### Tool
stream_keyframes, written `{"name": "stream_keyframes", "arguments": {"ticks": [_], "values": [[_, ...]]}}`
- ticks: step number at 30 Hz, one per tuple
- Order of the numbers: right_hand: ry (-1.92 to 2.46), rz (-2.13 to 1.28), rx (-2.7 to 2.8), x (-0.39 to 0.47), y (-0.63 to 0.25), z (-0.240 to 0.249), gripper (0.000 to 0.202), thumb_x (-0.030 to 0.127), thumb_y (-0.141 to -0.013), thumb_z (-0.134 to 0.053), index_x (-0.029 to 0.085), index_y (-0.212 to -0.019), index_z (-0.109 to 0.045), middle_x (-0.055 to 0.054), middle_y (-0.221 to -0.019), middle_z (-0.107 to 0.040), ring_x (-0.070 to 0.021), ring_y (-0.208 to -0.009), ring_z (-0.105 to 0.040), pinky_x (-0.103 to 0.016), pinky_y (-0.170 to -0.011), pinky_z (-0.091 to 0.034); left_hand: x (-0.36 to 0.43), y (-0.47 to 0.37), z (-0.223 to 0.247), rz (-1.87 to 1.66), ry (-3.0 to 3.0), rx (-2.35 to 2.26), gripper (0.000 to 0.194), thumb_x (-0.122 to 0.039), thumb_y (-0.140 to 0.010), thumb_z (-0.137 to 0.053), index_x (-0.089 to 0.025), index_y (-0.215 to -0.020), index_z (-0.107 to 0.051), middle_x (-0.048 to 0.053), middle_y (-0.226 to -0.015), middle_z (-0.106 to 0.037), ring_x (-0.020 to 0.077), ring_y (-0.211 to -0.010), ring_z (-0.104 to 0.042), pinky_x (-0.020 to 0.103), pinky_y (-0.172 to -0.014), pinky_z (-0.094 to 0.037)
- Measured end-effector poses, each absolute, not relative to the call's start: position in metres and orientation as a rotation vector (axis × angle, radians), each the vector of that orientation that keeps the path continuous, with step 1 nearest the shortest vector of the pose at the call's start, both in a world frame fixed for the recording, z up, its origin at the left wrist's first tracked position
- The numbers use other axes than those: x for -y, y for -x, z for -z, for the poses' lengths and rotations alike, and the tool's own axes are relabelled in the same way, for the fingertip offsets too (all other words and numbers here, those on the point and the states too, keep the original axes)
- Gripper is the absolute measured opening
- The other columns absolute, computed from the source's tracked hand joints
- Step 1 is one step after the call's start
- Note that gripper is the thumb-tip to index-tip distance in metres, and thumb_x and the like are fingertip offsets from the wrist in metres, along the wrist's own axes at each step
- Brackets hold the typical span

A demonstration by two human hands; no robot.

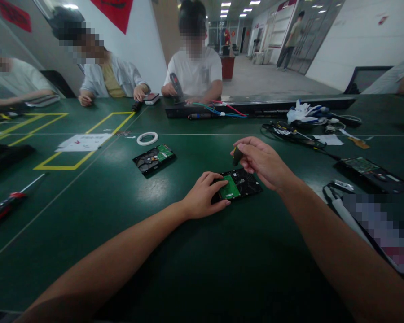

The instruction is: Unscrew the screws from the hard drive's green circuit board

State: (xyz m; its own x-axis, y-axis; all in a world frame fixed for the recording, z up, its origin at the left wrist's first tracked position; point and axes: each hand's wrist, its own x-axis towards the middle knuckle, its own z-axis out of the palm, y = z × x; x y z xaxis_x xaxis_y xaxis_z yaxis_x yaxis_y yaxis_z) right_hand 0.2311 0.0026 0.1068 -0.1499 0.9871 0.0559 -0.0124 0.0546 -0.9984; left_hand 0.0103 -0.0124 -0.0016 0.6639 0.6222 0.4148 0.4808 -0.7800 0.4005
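A hard drive (pixel 245 183) lies circuit side up on the green table, its green board toward the left. My left hand (pixel 207 194) grips its left end, thumb along the near edge and fingers over the far side and board. Above the drive's far edge, my right hand (pixel 261 161) is closed around the dark handle of a screwdriver (pixel 236 156) with yellow on it. The handle stands nearly upright; I cannot make out its shaft or tip. A second hard drive (pixel 155 159) rests to the left, apart from both hands.
Left of me lies a red-and-black screwdriver (pixel 11 202). A white tape ring (pixel 147 138) and a paper sheet (pixel 84 142) are farther back. To the right are another hard drive (pixel 370 174), cables (pixel 292 136) and gloves (pixel 305 112). Co-workers sit across the table (pixel 121 233).
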Motion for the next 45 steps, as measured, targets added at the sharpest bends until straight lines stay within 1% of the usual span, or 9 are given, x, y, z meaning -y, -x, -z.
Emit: {"name": "stream_keyframes", "arguments": {"ticks": [3, 8, 12, 18, 23, 27, 31, 39, 45], "values": [[1.096, -1.261, 1.38, -0.0037, -0.2327, -0.1075, 0.019, 0.032, -0.093, -0.064, 0.023, -0.107, -0.074, -0.005, -0.095, -0.071, -0.0101, -0.06, -0.044, -0.026, -0.047, -0.026, 0.0124, -0.0101, 0.0018, -0.783, -2.622, -0.893, 0.061, -0.051, -0.096, -0.071, -0.023, -0.148, -0.058, 0.016, -0.142, -0.056, 0.036, -0.134, -0.05, 0.06, -0.112, -0.049], [1.128, -1.186, 1.423, -0.007, -0.2372, -0.1072, 0.02, 0.03, -0.092, -0.062, 0.02, -0.098, -0.079, -0.007, -0.097, -0.073, -0.011, -0.062, -0.045, -0.027, -0.048, -0.028, 0.0121, -0.0093, 0.0017, -0.772, -2.626, -0.893, 0.06, -0.052, -0.096, -0.07, -0.023, -0.148, -0.058, 0.016, -0.143, -0.055, 0.036, -0.135, -0.05, 0.06, -0.111, -0.05], [1.12, -1.183, 1.425, -0.0052, -0.2362, -0.1087, 0.018, 0.03, -0.093, -0.063, 0.019, -0.095, -0.077, -0.008, -0.101, -0.076, -0.0109, -0.062, -0.046, -0.027, -0.049, -0.031, 0.012, -0.0092, 0.0016, -0.766, -2.634, -0.899, 0.06, -0.05, -0.096, -0.07, -0.02, -0.147, -0.058, 0.017, -0.142, -0.056, 0.0356, -0.135, -0.049, 0.058, -0.112, -0.05], [1.112, -1.217, 1.395, -0.0042, -0.2343, -0.108, 0.014, 0.031, -0.093, -0.065, 0.019, -0.095, -0.073, -0.007, -0.097, -0.074, -0.0107, -0.061, -0.049, -0.027, -0.05, -0.036, 0.0115, -0.0093, 0.0029, -0.786, -2.62, -0.888, 0.061, -0.049, -0.095, -0.073, -0.022, -0.147, -0.058, 0.016, -0.142, -0.056, 0.0359, -0.135, -0.05, 0.06, -0.112, -0.05], [1.12, -1.265, 1.357, -0.0047, -0.2337, -0.1075, 0.012, 0.032, -0.093, -0.067, 0.02, -0.091, -0.067, -0.006, -0.091, -0.072, -0.0101, -0.058, -0.05, -0.026, -0.049, -0.036, 0.012, -0.0094, 0.0028, -0.795, -2.621, -0.88, 0.063, -0.049, -0.094, -0.074, -0.019, -0.147, -0.058, 0.017, -0.141, -0.056, 0.0353, -0.134, -0.05, 0.057, -0.113, -0.049], [1.12, -1.307, 1.353, -0.0042, -0.2329, -0.1072, 0.011, 0.031, -0.093, -0.067, 0.021, -0.093, -0.064, -0.006, -0.091, -0.071, -0.0099, -0.056, -0.05, -0.026, -0.048, -0.035, 0.0121, -0.0093, 0.0019, -0.802, -2.62, -0.875, 0.061, -0.048, -0.095, -0.074, -0.019, -0.145, -0.058, 0.017, -0.141, -0.057, 0.035, -0.133, -0.05, 0.057, -0.113, -0.049], [1.101, -1.304, 1.379, -0.0034, -0.234, -0.1067, 0.012, 0.033, -0.092, -0.068, 0.021, -0.094, -0.065, -0.005, -0.092, -0.071, -0.0099, -0.057, -0.049, -0.026, -0.048, -0.035, 0.0109, -0.0085, 0.003, -0.788, -2.624, -0.863, 0.062, -0.05, -0.094, -0.075, -0.02, -0.146, -0.057, 0.017, -0.141, -0.057, 0.0356, -0.134, -0.05, 0.058, -0.111, -0.05], [1.069, -1.278, 1.453, -0.004, -0.2339, -0.1081, 0.016, 0.033, -0.091, -0.068, 0.02, -0.097, -0.075, -0.006, -0.098, -0.075, -0.0102, -0.061, -0.048, -0.026, -0.051, -0.034, 0.0099, -0.0079, 0.0051, -0.795, -2.63, -0.859, 0.061, -0.05, -0.095, -0.074, -0.021, -0.146, -0.058, 0.017, -0.142, -0.055, 0.0349, -0.134, -0.05, 0.057, -0.112, -0.05], [1.072, -1.291, 1.423, -0.0043, -0.2335, -0.1064, 0.015, 0.035, -0.093, -0.068, 0.02, -0.095, -0.071, -0.006, -0.096, -0.074, -0.0107, -0.061, -0.049, -0.027, -0.052, -0.036, 0.0106, -0.0085, 0.0043, -0.799, -2.613, -0.856, 0.062, -0.049, -0.094, -0.075, -0.021, -0.146, -0.058, 0.017, -0.141, -0.056, 0.0355, -0.135, -0.05, 0.058, -0.112, -0.05]]}}
